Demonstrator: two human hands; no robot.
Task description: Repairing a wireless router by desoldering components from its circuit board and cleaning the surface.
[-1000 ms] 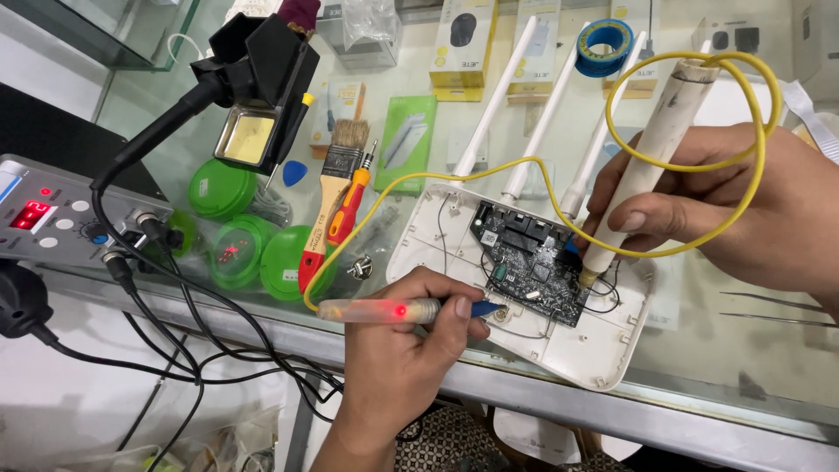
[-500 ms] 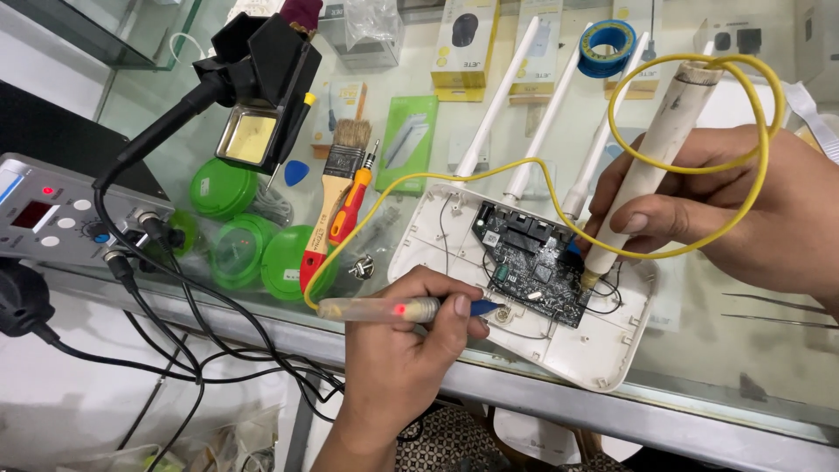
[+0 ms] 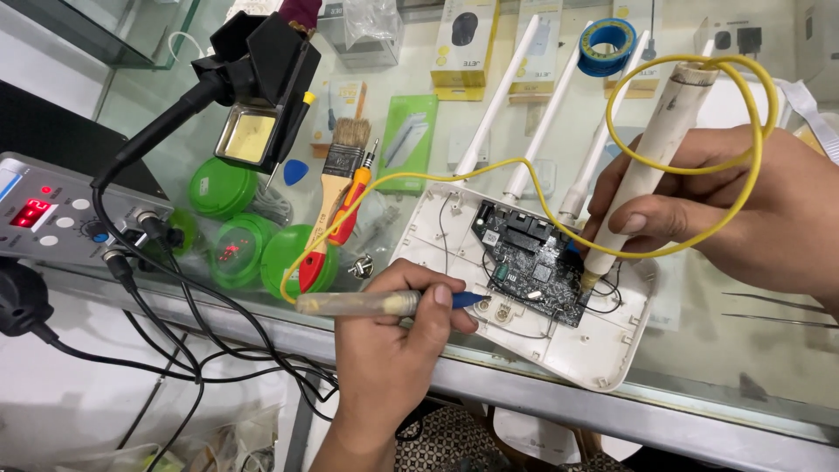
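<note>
**Probing an opened router on the glass counter**

Holding two probes joined by one yellow wire [image 3: 682, 166], I have both hands closed on their tools. My left hand [image 3: 393, 350] is curled shut around a clear-bodied probe [image 3: 363, 303], its blue tip resting at the near edge of the circuit board [image 3: 533, 271]. My right hand [image 3: 752, 210] grips a white tube probe [image 3: 651, 166] between thumb and fingers, tilted, tip down at the board's right edge.

The board sits in the white router shell [image 3: 568, 350], lid off, three white antennas [image 3: 498, 114] pointing away from me.

Surroundings — left of the shell: three green round tubs [image 3: 218, 188], one paintbrush [image 3: 336, 188], one orange-handled screwdriver [image 3: 350, 214]. The yellow wire loops across brush and tubs. A black iron stand [image 3: 262, 79] rises behind them; its black cables [image 3: 175, 315] trail over the counter edge from a grey station [image 3: 52, 214] with a red display. One blue tape roll [image 3: 609, 45] lies beyond the antennas — two metal tweezers [image 3: 778, 306] lie at my far right.
</note>
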